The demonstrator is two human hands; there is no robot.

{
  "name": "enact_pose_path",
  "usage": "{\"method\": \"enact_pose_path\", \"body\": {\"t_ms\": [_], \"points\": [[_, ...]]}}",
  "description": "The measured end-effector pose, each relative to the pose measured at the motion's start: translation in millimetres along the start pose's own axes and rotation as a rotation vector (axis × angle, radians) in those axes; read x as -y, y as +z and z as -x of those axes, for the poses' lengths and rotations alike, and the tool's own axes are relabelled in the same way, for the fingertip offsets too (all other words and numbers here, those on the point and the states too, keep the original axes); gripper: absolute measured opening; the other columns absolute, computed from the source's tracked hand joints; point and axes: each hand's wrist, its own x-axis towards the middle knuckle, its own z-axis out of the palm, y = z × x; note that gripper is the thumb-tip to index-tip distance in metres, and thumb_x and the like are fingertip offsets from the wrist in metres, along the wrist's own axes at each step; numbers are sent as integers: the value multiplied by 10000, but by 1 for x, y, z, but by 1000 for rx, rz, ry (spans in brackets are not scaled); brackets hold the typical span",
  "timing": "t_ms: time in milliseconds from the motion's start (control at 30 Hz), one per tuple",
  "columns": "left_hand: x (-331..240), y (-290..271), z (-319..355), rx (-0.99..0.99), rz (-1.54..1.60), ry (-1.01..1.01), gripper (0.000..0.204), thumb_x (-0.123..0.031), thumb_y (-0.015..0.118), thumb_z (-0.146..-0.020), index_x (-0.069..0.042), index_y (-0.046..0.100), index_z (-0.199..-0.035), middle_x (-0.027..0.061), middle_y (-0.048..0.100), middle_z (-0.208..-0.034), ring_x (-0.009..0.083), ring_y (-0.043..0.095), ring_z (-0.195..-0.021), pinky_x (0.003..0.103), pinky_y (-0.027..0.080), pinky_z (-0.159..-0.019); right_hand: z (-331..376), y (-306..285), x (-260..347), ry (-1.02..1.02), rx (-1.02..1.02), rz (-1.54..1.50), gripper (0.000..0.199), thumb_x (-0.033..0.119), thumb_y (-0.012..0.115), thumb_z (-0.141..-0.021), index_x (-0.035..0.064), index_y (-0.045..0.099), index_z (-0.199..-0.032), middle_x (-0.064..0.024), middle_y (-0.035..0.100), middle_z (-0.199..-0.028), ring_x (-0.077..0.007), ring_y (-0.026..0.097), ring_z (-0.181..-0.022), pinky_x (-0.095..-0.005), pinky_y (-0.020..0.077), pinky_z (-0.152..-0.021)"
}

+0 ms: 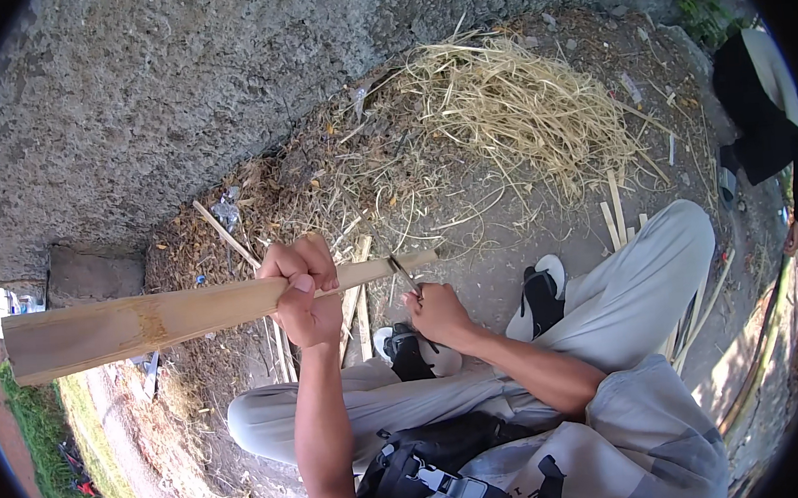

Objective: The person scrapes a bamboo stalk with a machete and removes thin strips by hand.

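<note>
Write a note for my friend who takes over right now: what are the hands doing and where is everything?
Left hand: grip shut around the bamboo slat, held level above the knees.
Right hand: grip shut on the knife, blade against the slat's far end.
Pile of shavings lies on the ground ahead; a few thin strips lie beside it.
Done: plenty already shaved off, judging by the pile.
Left: the slat in hand looks mostly whole.
</note>
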Motion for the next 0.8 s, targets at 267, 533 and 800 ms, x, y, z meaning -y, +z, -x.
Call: {"method": "enact_pose_path", "body": {"t_ms": [267, 533, 800], "points": [[-5, 4, -4, 198, 74, -106, 148, -116, 423, -731, -82, 313, -638, 55, 352, -506, 117, 251, -480, 269, 245, -436, 11, -21, 46, -161, -14, -127, 207, 136, 580, -889, -57, 634, -836, -242, 587, -623, -428, 608, -602, -437, 463, -567], [-3, -1, -9, 135, 74, -115, 128, -131, 412, -720, -85, 321, -641, 42, 323, -494, 118, 236, -471, 287, 201, -429, 15, -30, 43, -144, 44, -121, 254, 184, 590, -886, -62, 629, -833, -219, 593, -592, -395, 625, -588, -456, 481, -571], [4, -2, -5, -34, 39, -42, 171, -148, 417, -739, -105, 286, -638, 39, 295, -489, 117, 262, -462, 275, 234, -421, -2, 6, -36, 30, 57, 22, 227, 165, 618, -874, -59, 646, -850, -207, 617, -640, -356, 640, -612, -412, 473, -577]]}}
